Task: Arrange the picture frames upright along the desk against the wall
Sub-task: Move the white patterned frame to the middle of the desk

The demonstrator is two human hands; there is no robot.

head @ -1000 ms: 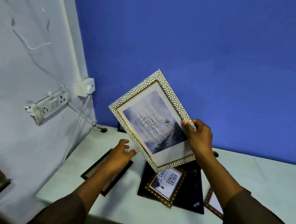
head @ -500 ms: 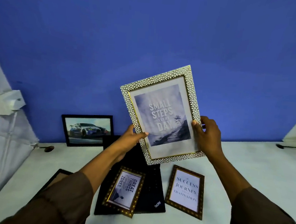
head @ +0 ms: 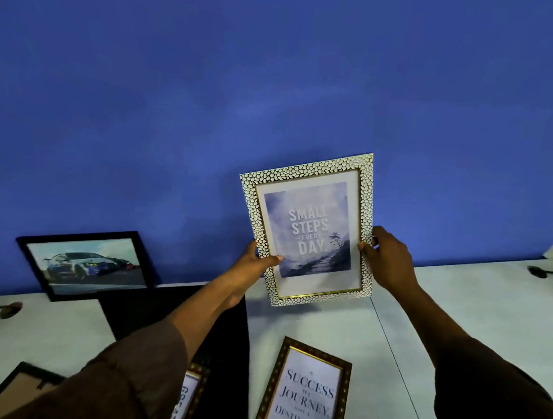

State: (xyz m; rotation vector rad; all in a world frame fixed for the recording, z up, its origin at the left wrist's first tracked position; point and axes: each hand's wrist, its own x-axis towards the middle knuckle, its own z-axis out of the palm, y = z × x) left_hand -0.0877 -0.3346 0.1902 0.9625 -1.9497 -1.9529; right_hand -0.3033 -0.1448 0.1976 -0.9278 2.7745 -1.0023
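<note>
A white pebble-patterned frame (head: 306, 227) with a "Small steps every day" print is upright, slightly tilted, near the blue wall, its bottom edge at or just above the desk (head: 457, 313). My left hand (head: 251, 266) grips its left side and my right hand (head: 386, 259) its right side. A black frame with a car photo (head: 84, 264) leans against the wall at the left. A gold-brown "Success" frame (head: 304, 394) lies flat near me. Another gold frame (head: 187, 396) lies flat, partly hidden by my left sleeve. A dark frame (head: 10, 387) lies face down at the lower left.
A black laptop (head: 169, 316) lies flat under my left arm. A dark cable end (head: 539, 272) rests at the far right by the wall, and a small brown plug (head: 9, 310) at the far left. A seam (head: 395, 365) runs across the desk.
Both hands have carried the white frame away from me and lower, toward the wall, and turned it closer to upright. The view has shifted right and tilted.
</note>
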